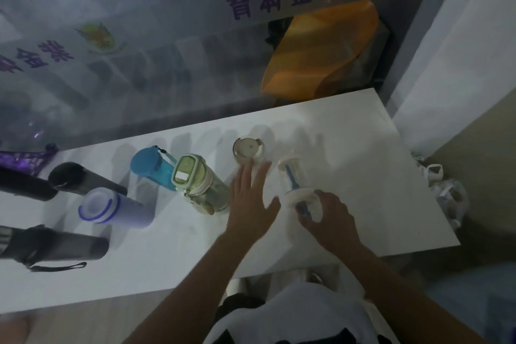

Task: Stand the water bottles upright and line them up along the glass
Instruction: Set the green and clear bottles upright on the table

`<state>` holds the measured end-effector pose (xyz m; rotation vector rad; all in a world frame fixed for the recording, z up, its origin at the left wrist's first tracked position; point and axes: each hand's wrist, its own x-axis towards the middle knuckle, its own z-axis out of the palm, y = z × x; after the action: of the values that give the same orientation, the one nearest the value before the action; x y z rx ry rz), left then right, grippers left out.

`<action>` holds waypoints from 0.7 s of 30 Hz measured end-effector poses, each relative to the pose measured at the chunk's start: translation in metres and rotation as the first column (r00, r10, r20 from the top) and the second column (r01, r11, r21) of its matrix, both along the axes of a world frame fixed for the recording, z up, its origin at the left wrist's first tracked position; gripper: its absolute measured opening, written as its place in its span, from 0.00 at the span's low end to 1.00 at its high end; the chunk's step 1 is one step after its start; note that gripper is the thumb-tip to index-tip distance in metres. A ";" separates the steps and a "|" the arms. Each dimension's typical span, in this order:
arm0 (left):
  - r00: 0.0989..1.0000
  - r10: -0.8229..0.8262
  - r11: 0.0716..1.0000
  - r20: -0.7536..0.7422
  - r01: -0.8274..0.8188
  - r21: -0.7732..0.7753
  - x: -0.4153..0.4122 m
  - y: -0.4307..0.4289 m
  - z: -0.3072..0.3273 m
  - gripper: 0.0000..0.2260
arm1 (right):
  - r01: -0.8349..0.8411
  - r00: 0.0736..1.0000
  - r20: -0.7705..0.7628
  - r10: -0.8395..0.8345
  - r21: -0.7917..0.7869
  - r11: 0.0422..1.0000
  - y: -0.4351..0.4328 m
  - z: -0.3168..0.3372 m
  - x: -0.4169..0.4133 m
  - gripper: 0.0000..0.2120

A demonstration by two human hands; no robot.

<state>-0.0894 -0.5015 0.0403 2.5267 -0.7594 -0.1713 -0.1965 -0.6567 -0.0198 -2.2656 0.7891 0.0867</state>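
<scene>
Several water bottles stand on a white table (363,153) below a glass wall (139,50). A clear bottle with a blue straw (293,176) is gripped near its white cap by my right hand (329,218). My left hand (251,198) hovers open, fingers spread, just in front of a small clear bottle with a beige lid (248,151). To the left stand a green-lidded bottle (195,184), a blue bottle (150,165), a white bottle with a blue ring (111,209) and a dark flask (78,180).
Two more dark flasks, one (53,246) with a wrist strap and another (22,187), sit at the left edge. A purple item (25,159) lies by the glass. An orange object (321,47) shows behind the glass. Bags (444,190) lie on the floor at the right.
</scene>
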 end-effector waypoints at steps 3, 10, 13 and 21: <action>0.977 0.051 0.994 -0.208 -0.030 0.102 -0.038 0.033 -0.029 0.35 | 0.041 0.997 -0.063 -0.048 -0.113 0.993 0.006 -0.005 0.026 0.40; 0.873 0.254 0.918 -0.416 -0.082 0.388 -0.050 0.091 -0.070 0.40 | 0.151 0.977 -0.120 -0.175 -0.191 0.970 0.029 -0.016 0.053 0.46; 0.846 0.307 0.897 -0.435 -0.104 0.430 -0.049 0.105 -0.079 0.41 | 0.171 0.971 -0.132 -0.197 -0.187 0.967 0.032 -0.015 0.059 0.44; 0.862 0.260 0.899 -0.435 -0.053 0.434 -0.042 0.112 -0.089 0.40 | -0.299 0.905 -0.402 0.141 -0.362 0.883 -0.023 0.042 0.077 0.41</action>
<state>-0.1309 -0.3894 -0.0489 2.7317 -0.3256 -0.9603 -0.1195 -0.6796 0.0222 -2.7948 0.7837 0.5090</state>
